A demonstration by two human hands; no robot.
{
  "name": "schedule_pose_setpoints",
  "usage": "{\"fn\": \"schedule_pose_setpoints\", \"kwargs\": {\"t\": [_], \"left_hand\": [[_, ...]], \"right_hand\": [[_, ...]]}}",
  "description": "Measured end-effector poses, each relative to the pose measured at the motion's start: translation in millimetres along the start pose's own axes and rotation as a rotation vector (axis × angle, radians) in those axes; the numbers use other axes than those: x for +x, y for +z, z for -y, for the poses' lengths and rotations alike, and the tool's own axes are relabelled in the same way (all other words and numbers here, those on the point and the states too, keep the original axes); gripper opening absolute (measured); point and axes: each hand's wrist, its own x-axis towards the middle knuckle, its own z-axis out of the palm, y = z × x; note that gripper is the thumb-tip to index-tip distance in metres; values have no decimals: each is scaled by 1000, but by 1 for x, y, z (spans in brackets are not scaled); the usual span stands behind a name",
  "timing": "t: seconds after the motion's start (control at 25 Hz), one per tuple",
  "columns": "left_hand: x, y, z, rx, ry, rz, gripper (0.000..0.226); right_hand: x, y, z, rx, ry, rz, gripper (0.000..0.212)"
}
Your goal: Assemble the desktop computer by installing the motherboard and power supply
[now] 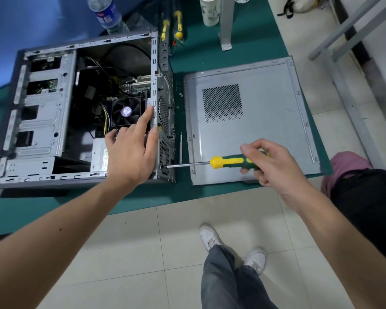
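At the left of the green surface (210, 63) lies the open grey steel computer case (42, 103) on its side, with the motherboard, topped by a black cooler fan with a purple hub (125, 111), already seated inside. The silver boxy power supply (99, 157) sits in the near corner of the case, partly hidden by the left hand (129, 152). That hand rests on the case's rear edge with fingers spread and straight, bracing it, gripping nothing. The case looks stiff and fairly heavy, with thin sheet-metal edges that may be sharp, so a flat palm on the frame seems the safest hold. The motherboard is fragile and best left untouched. To the right, the green-and-yellow handled screwdriver (236, 162) points its tip at the perforated rear panel, probably at a power-supply screw. The right hand (274, 163) wraps its grip round the handle. Beyond lies the detached grey side panel with a vent grid (265, 121).
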Motion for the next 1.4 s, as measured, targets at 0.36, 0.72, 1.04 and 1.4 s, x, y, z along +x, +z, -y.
{"fn": "schedule_pose_setpoints", "kwargs": {"t": [0.36, 0.72, 1.04, 1.4], "left_hand": [[0, -1, 1, -4, 6, -15, 51], [-1, -1, 0, -7, 2, -18, 51], [0, -1, 0, -22, -2, -18, 51], [0, 0, 1, -27, -7, -21, 50]], "right_hand": [[-1, 2, 0, -132, -13, -17, 30], [-3, 4, 1, -121, -23, -1, 23], [-5, 8, 4, -139, -18, -79, 28], [-7, 6, 0, -102, 1, -3, 27]]}}
